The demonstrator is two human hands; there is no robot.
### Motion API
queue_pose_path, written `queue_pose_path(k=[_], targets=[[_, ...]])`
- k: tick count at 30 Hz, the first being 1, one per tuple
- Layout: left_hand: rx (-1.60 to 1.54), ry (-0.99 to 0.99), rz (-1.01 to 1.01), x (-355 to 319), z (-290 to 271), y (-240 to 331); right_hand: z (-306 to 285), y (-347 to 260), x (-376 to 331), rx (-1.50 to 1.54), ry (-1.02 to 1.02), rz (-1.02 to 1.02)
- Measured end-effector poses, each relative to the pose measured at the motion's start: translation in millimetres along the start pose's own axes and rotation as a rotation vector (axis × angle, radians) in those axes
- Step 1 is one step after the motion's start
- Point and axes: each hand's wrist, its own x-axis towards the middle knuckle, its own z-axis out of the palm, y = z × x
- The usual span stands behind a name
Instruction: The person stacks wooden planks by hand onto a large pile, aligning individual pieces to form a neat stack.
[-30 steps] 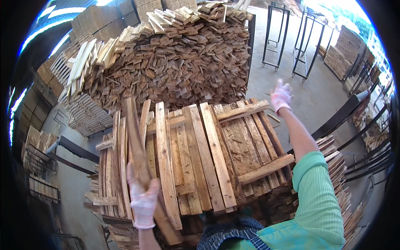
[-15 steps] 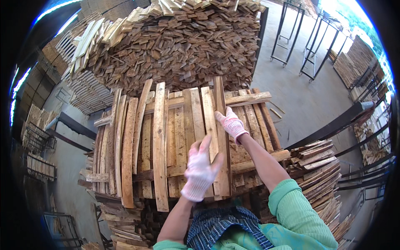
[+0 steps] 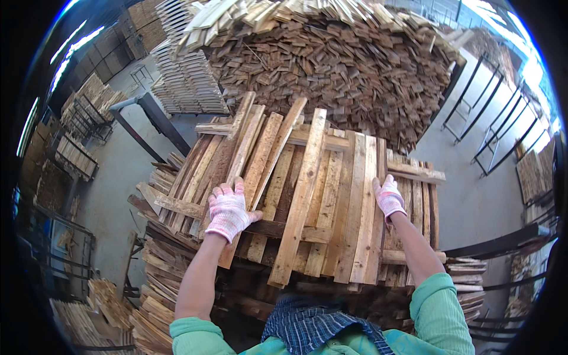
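Observation:
Rough wooden slats [image 3: 302, 201] lie side by side across two crosswise battens on a stack in front of me. Both my hands wear white-and-pink knit gloves. My left hand [image 3: 229, 208] rests on the slanted slats at the left, its fingers stretched forward and thumb spread to the right. Farther right, my right hand [image 3: 389, 196] holds the edge of a dark, narrow slat [image 3: 380, 160], its thumb over the edge; its other fingers are partly hidden. The slats between my hands lie close together toward the right, while those at left are tilted with gaps.
Beyond the stack rises a large heap of short boards [image 3: 331, 71]. Dark metal beams flank it at the left [image 3: 163, 123] and right [image 3: 497, 241]. Wheeled metal frames [image 3: 503, 130] stand on the concrete floor at far right. More piled wood [image 3: 160, 278] lies at lower left.
My left hand has moved left, from near the right hand onto the left slats. My right hand stays at the dark slat, which now lies against the lighter slats. My view has turned left.

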Motion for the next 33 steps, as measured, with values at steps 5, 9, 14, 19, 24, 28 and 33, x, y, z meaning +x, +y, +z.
queue_pose_path(k=[5,9,14,19,24,28,33], targets=[[-0.207,-0.048,0.045,23,-11,-57,-37,-121,-50,0.132,0.194,-0.649],[-0.595,-0.069,0.079,34,-2,-105,6,-264,-105,0.398,-0.282,-0.509],[-1.179,-0.014,0.184,57,10,-142,119,-335,-70,0.705,-0.239,-0.168],[-1.485,0.036,0.092,37,-15,-177,86,-344,-93,0.765,-0.35,-0.094],[-1.516,0.109,0.138,77,-3,-207,53,-322,-150,0.961,-0.464,-0.087],[-1.397,-0.057,0.067,98,-18,-150,114,-343,-164,0.329,-0.373,-0.127],[-0.732,-0.124,0.009,119,0,-137,110,-357,-167,0.865,-0.588,0.006]])
